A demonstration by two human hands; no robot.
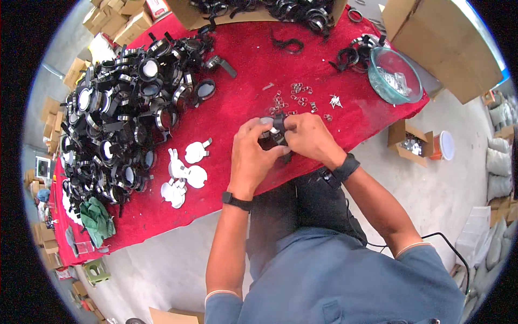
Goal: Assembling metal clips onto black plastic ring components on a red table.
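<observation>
Near the front edge of the red-covered table, both hands close around a wristwatch with a black strap (279, 122). My left hand (252, 154) grips its case between thumb and fingers. Fingers of my right hand (313, 137) pinch the strap on the right side; the fingertips partly hide the watch. Just beyond the hands lie several small metal buckles (300, 99) and a little pile of white slips (335, 101). Left of my left hand rest several round white stickers with tabs (196, 176).
A large heap of black watches (121, 121) covers the table's left side, with a green cloth (97, 221) in front. At the right stand a clear bowl (395, 100) and more black straps (349, 56). A carton of watches (186, 16) is at the back. An open box (402, 137) sits on the floor.
</observation>
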